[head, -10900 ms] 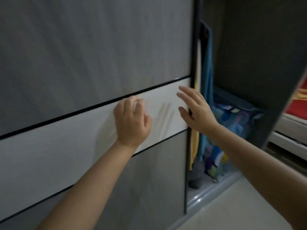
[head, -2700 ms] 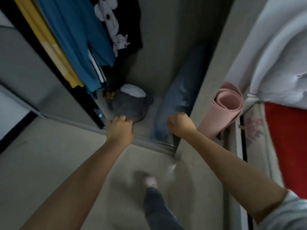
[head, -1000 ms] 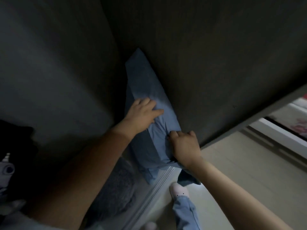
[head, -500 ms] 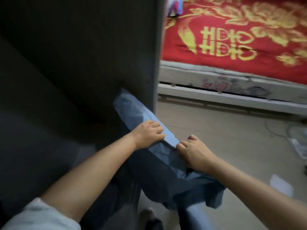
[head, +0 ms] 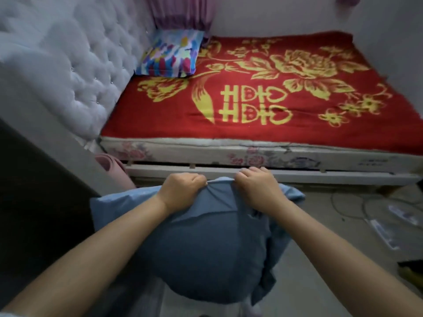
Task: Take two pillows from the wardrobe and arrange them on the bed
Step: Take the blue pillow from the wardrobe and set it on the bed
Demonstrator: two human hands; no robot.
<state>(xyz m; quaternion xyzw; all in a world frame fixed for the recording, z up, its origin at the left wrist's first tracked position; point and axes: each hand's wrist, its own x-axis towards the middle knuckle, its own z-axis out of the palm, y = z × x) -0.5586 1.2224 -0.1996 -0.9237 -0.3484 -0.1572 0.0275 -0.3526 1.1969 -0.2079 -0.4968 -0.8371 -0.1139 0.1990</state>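
I hold a blue pillow (head: 206,252) in front of me, above the floor and short of the bed's near edge. My left hand (head: 180,191) and my right hand (head: 258,188) are both clenched on its top edge, close together. The bed (head: 274,106) lies ahead under a red blanket with gold flowers. A multicoloured pillow (head: 169,52) rests at the bed's far left corner, beside the padded headboard (head: 68,65). The wardrobe's dark side panel (head: 34,184) stands at my left.
A rolled pink mat (head: 112,168) leans between the wardrobe and the bed. Cables and flat packets (head: 384,216) lie on the floor at the right. A purple curtain (head: 183,12) hangs behind the bed's far left corner.
The blue pillow has come out of the wardrobe, gripped in both hands. My view has swung from the wardrobe's inside to face the bed.
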